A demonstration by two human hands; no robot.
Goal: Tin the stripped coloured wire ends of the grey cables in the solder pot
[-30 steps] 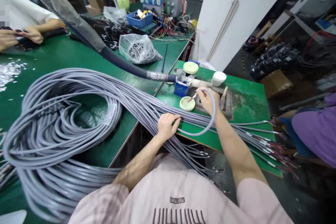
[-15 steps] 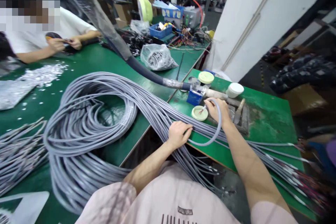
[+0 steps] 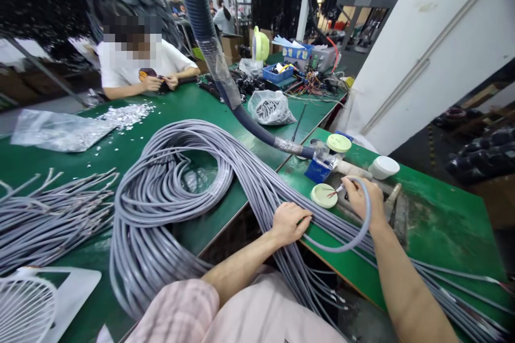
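My right hand (image 3: 365, 202) pinches one grey cable (image 3: 367, 220) near its stripped end. The thin reddish wires (image 3: 332, 193) point left over the right side of a shallow pale-green round dish (image 3: 322, 199). From that hand the cable loops down and back toward my left hand (image 3: 290, 223). My left hand is closed over the cable bundle (image 3: 257, 177), fingers curled around grey cable at its near edge; exactly how many strands it grips is hidden. The bundle runs from a large coil on the left to loose ends at the lower right.
A blue box (image 3: 318, 170), a pale-green lid (image 3: 338, 142), a white tub (image 3: 383, 168) and a dark ribbed hose (image 3: 257, 126) lie beyond my right hand. A co-worker (image 3: 139, 67) sits across the table. A white fan (image 3: 26, 308) stands lower left; a gap separates the tables.
The view has swung up and left, so everything sits farther right and lower. Relative to the dish, my right hand and the wire tips have shifted slightly right. My left hand stays on the bundle.
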